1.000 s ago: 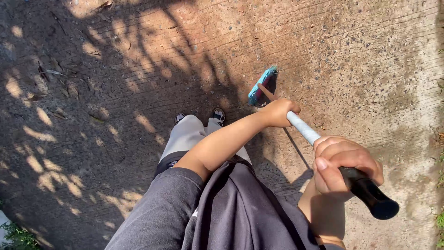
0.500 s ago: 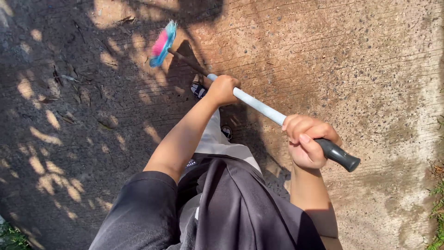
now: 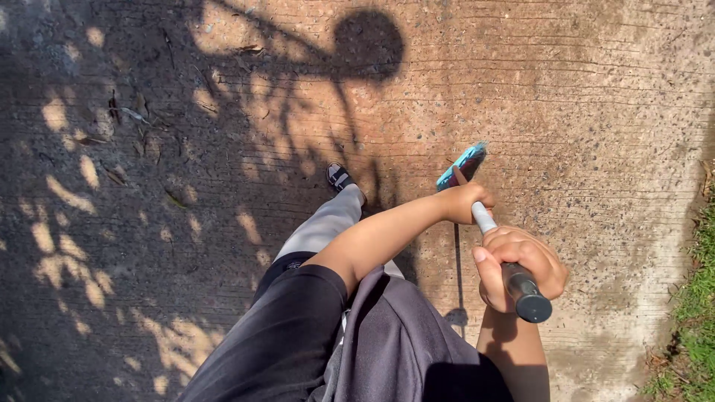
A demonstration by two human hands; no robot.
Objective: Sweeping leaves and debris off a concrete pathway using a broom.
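I hold a broom with both hands over a rough concrete path. My left hand (image 3: 468,202) grips the white part of the handle (image 3: 483,218), lower down. My right hand (image 3: 519,260) is closed around the black grip end (image 3: 527,296), close to my body. The broom's blue and pink bristle head (image 3: 462,167) rests on the concrete just ahead of my left hand. My foot in a dark sandal (image 3: 339,176) stands to the left of the broom head.
Dry leaves and twigs (image 3: 123,141) lie scattered on the shaded left part of the concrete. A strip of grass (image 3: 696,298) borders the path at the right edge. Tree shadows and my head's shadow (image 3: 369,45) fall across the ground.
The broom head has swung from the upper left, past my foot, to the right side. Both hands have moved with the handle, which now points more steeply away from me.
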